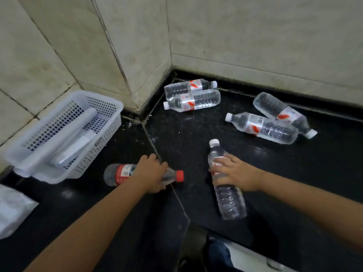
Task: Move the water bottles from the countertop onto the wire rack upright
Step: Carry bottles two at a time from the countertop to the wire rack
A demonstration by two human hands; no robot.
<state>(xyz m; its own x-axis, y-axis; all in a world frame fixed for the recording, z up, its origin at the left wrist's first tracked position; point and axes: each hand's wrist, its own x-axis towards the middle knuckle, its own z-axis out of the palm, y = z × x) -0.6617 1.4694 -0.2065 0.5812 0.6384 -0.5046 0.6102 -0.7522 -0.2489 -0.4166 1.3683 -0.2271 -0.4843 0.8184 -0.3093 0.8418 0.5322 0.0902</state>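
Lowest in the frame, both forearms reached up from the bottom edge onto the black countertop (196,124), and the step in hand looked like the pick-up of a first pair of bottles. At lower centre the left hand (152,173) was curled over the neck end of the red-capped bottle (121,174), which lay on its side with its cap pointing right, along the countertop's seam. To the right of it, the right hand (234,173) grasped the white-capped bottle (225,183) about its labelled middle, fingers wrapped over it; that bottle lay with its cap toward the upper frame (whether it had lifted clear of the surface could not be told). Further up and right of centre, two crossed bottles (275,126) lay touching one another, and beyond them, in the corner against the tiled wall (255,36), two more bottles (192,95) lay side by side, caps facing opposite ways. At middle left sat a white perforated basket (64,134) holding pale flat items. No wire rack showed anywhere in view, so the next move probably called for lifting both held bottles, turning toward wherever the rack stood, and rotating each cap-up before setting it down; four bottles would remain.
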